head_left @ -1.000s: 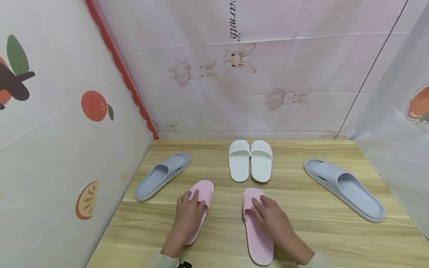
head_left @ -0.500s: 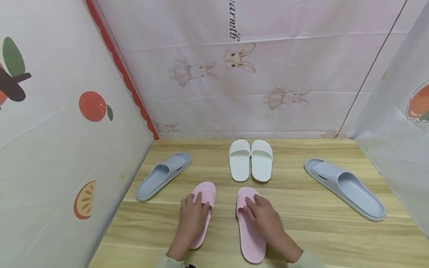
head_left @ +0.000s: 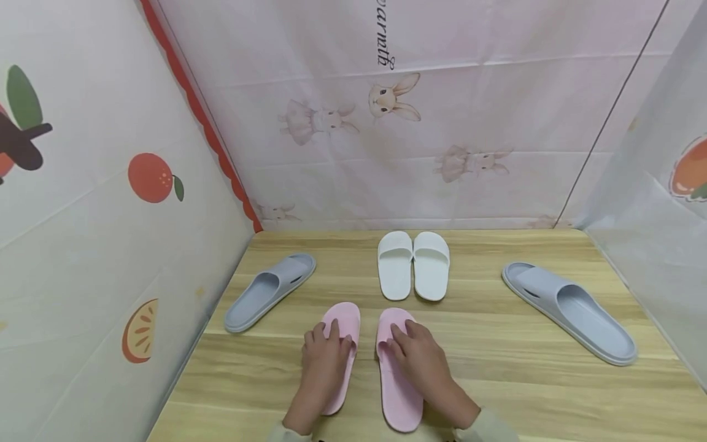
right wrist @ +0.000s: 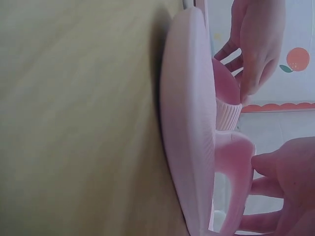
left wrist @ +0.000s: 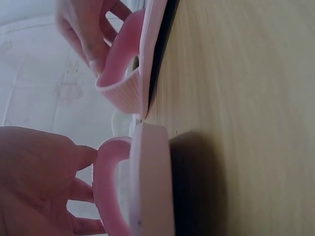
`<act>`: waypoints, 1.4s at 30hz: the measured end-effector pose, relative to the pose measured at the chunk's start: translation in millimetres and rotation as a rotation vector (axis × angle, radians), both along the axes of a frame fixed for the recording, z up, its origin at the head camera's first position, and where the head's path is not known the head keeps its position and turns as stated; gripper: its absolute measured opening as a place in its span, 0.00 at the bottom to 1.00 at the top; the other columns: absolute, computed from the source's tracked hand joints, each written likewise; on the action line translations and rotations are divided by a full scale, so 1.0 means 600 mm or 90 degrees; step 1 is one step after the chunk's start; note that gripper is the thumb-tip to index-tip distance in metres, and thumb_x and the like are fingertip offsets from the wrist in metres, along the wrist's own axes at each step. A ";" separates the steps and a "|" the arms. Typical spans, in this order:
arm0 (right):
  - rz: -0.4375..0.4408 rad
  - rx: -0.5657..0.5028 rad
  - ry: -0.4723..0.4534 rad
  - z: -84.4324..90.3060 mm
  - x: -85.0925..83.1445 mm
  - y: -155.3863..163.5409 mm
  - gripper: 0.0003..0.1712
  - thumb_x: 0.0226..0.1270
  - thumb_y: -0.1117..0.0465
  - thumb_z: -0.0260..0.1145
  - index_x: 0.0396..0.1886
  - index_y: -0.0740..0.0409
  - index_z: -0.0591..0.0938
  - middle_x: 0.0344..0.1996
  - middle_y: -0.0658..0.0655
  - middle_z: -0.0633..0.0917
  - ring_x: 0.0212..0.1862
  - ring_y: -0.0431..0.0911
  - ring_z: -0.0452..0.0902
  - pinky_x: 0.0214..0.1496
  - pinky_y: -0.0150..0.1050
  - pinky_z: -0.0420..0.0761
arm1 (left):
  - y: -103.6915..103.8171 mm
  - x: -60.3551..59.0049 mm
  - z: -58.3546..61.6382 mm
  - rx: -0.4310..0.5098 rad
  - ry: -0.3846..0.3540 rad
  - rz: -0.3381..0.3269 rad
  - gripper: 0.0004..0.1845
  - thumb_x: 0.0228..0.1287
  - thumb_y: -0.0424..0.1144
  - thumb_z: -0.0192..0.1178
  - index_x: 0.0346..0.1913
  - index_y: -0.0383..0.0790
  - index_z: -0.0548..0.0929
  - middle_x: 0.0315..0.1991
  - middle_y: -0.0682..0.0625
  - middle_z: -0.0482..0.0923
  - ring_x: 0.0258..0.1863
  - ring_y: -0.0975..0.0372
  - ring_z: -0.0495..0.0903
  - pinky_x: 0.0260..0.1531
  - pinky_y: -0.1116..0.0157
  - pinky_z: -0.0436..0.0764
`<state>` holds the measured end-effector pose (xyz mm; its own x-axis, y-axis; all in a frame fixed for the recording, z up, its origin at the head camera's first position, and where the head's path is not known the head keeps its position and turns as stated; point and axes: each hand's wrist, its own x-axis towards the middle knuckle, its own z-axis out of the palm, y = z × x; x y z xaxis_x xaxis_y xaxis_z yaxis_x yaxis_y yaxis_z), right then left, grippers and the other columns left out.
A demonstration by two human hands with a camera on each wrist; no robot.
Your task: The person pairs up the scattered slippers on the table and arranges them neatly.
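Note:
In the head view two pink slippers lie toe-forward on the wooden surface, a narrow gap between them. My left hand (head_left: 324,365) rests over the left pink slipper (head_left: 343,316), its fingertips touching the strap. Over the right pink slipper (head_left: 393,317) lies my right hand (head_left: 422,363), touching that strap with extended fingers. The left wrist view shows the thumb and fingers against the outside of the strap (left wrist: 109,167). From the right wrist, fingertips likewise meet the outer face of the pink strap (right wrist: 241,162). My hands partly cover both slippers.
A pair of white slippers (head_left: 395,276) stands side by side near the back wall (head_left: 342,184). One grey slipper (head_left: 270,291) lies angled at the left, another grey slipper (head_left: 569,313) at the right. Printed sheets (head_left: 83,258) wall in the sides.
The right pink slipper has slid left with my right hand. My left hand and its pink slipper have shifted slightly right and nearer me. The gap between the pink slippers has narrowed.

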<state>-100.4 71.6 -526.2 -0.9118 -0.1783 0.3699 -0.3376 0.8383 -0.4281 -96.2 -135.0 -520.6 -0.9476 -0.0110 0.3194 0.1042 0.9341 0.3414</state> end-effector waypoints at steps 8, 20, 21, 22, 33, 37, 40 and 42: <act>0.006 0.006 0.001 0.006 -0.008 -0.022 0.21 0.70 0.52 0.67 0.58 0.55 0.86 0.53 0.70 0.83 0.56 0.62 0.80 0.49 0.59 0.84 | 0.008 -0.001 0.004 -0.002 0.001 -0.001 0.27 0.71 0.47 0.61 0.63 0.30 0.78 0.54 0.29 0.74 0.50 0.41 0.72 0.47 0.46 0.75; 0.010 0.013 0.037 -0.002 -0.015 -0.042 0.20 0.70 0.52 0.67 0.56 0.55 0.86 0.49 0.67 0.84 0.52 0.60 0.80 0.44 0.57 0.85 | 0.018 -0.003 0.005 -0.005 0.020 -0.005 0.26 0.69 0.46 0.63 0.62 0.30 0.79 0.53 0.30 0.75 0.50 0.41 0.73 0.45 0.46 0.75; 0.010 0.014 0.037 -0.003 -0.015 -0.043 0.20 0.70 0.52 0.67 0.56 0.55 0.86 0.49 0.67 0.84 0.52 0.60 0.80 0.44 0.57 0.85 | 0.018 -0.003 0.005 -0.004 0.015 -0.005 0.26 0.70 0.46 0.62 0.62 0.30 0.78 0.53 0.29 0.75 0.50 0.41 0.73 0.46 0.46 0.75; 0.009 0.014 0.036 -0.003 -0.015 -0.044 0.20 0.70 0.52 0.67 0.56 0.55 0.86 0.48 0.67 0.83 0.52 0.60 0.80 0.43 0.56 0.85 | 0.018 -0.004 0.005 -0.002 0.009 -0.003 0.26 0.70 0.47 0.62 0.62 0.30 0.78 0.53 0.29 0.75 0.50 0.41 0.73 0.46 0.46 0.75; 0.019 0.024 0.027 0.001 -0.029 -0.071 0.21 0.72 0.52 0.66 0.57 0.56 0.86 0.47 0.67 0.84 0.49 0.58 0.80 0.40 0.55 0.85 | 0.001 -0.015 0.002 0.015 -0.026 0.020 0.27 0.74 0.49 0.58 0.66 0.32 0.76 0.56 0.29 0.74 0.53 0.40 0.72 0.50 0.44 0.74; 0.017 0.028 0.034 0.003 -0.034 -0.077 0.20 0.72 0.52 0.66 0.57 0.57 0.86 0.45 0.67 0.85 0.47 0.57 0.80 0.39 0.53 0.85 | -0.003 -0.023 0.003 0.023 -0.019 0.024 0.27 0.72 0.48 0.60 0.64 0.31 0.77 0.54 0.29 0.74 0.51 0.40 0.72 0.47 0.44 0.74; 0.016 0.033 0.042 0.005 -0.039 -0.082 0.19 0.71 0.53 0.66 0.55 0.58 0.86 0.42 0.66 0.84 0.44 0.56 0.80 0.37 0.52 0.84 | -0.005 -0.030 0.005 0.026 -0.019 0.031 0.27 0.71 0.47 0.61 0.63 0.31 0.78 0.53 0.30 0.75 0.50 0.41 0.73 0.45 0.45 0.75; 0.013 0.037 0.038 0.006 -0.042 -0.085 0.19 0.71 0.53 0.66 0.55 0.58 0.86 0.42 0.66 0.84 0.43 0.56 0.80 0.37 0.52 0.84 | -0.005 -0.034 0.006 0.028 -0.029 0.036 0.27 0.72 0.48 0.60 0.64 0.31 0.78 0.53 0.30 0.75 0.50 0.41 0.72 0.45 0.45 0.75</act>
